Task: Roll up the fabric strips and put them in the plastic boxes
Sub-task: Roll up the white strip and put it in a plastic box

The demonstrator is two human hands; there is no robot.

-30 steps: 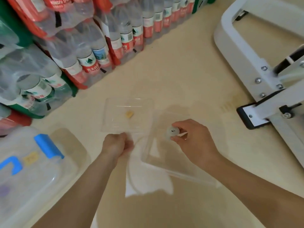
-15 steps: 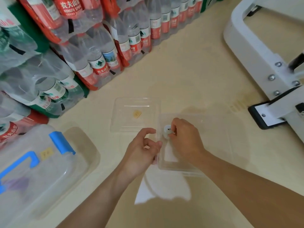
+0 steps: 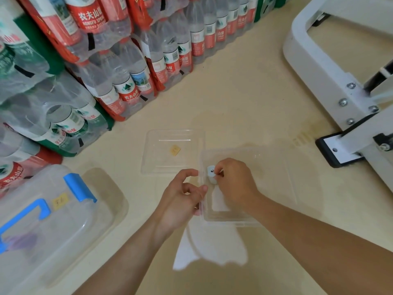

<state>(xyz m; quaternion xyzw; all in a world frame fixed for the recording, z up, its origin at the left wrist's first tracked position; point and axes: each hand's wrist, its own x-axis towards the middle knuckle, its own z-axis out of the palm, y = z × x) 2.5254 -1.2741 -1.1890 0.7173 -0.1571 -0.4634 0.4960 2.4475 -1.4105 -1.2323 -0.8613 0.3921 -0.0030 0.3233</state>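
The right hand (image 3: 231, 184) pinches the small white fabric roll (image 3: 211, 175) inside the clear plastic box (image 3: 276, 188). The roll's unrolled tail (image 3: 210, 245) runs back under that wrist, over the near wall. The left hand (image 3: 180, 199) is curled just left of the roll; whether it grips anything cannot be told.

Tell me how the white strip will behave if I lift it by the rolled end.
Probably floppy: the strip drapes over the box wall and lies rumpled on the floor. Likely light, since the right hand pinches the roll with fingertips.
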